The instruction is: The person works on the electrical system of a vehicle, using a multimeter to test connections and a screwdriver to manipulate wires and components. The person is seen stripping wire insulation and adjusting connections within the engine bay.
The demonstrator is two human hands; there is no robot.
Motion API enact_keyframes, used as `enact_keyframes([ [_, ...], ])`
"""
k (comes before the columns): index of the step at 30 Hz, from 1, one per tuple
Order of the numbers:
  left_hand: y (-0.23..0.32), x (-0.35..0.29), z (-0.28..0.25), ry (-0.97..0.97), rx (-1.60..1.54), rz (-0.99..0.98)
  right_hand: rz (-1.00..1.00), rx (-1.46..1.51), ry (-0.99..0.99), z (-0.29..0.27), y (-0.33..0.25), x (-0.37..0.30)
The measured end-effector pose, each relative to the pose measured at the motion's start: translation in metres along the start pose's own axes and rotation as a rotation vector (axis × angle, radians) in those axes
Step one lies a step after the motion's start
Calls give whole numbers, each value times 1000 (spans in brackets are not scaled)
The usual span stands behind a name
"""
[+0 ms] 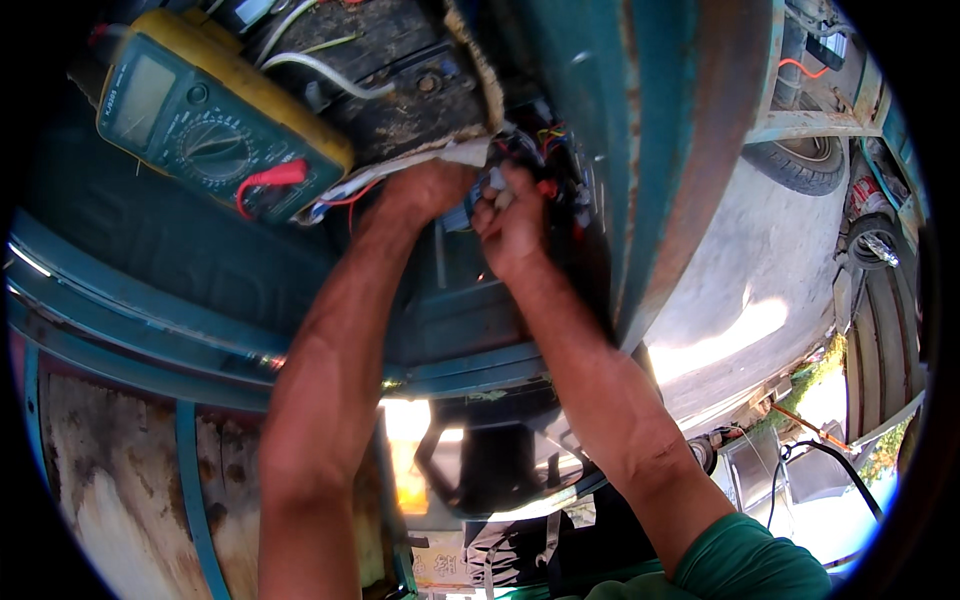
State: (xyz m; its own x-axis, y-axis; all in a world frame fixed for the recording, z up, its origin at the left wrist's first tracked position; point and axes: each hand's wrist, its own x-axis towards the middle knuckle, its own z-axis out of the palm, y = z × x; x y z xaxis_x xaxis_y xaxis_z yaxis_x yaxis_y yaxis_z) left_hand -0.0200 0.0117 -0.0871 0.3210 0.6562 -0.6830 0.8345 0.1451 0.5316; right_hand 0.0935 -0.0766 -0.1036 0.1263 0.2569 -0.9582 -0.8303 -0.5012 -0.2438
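Both my arms reach into a recess of a teal metal vehicle body. My left hand (432,187) is at the edge of a torn whitish lining (465,153), its fingers mostly hidden. Close beside it, my right hand (515,222) is closed, fingers curled around a small whitish piece (497,181) whose kind I cannot make out. A blue part (458,216) shows between the hands. Thin coloured wires (551,140) bunch just beyond my right hand. To the left lies a yellow-and-green multimeter (215,125) with a red probe plug (276,174) across its lower end.
A teal metal pillar (665,130) with rusty edges rises right of my hands. White cable (330,72) crosses the dark, dirty panel (410,110) above. At right are a tyre (797,163) and pale ground (725,265). Stained boards (120,480) lie at lower left.
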Motion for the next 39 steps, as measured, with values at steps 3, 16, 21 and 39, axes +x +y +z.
enact_keyframes([
  [3,-18,-1,7,-65,130,115,-27,-15,-40,3,0,-4],
  [16,33,-76,-40,269,-140,179,-57,-115,-130,-7,8,15],
  [21,66,-98,-56,290,-282,-169,-136,-202,-160,-27,21,41],
  [39,58,-137,-51,399,-502,-236,96,-46,-54,13,-7,-4],
])
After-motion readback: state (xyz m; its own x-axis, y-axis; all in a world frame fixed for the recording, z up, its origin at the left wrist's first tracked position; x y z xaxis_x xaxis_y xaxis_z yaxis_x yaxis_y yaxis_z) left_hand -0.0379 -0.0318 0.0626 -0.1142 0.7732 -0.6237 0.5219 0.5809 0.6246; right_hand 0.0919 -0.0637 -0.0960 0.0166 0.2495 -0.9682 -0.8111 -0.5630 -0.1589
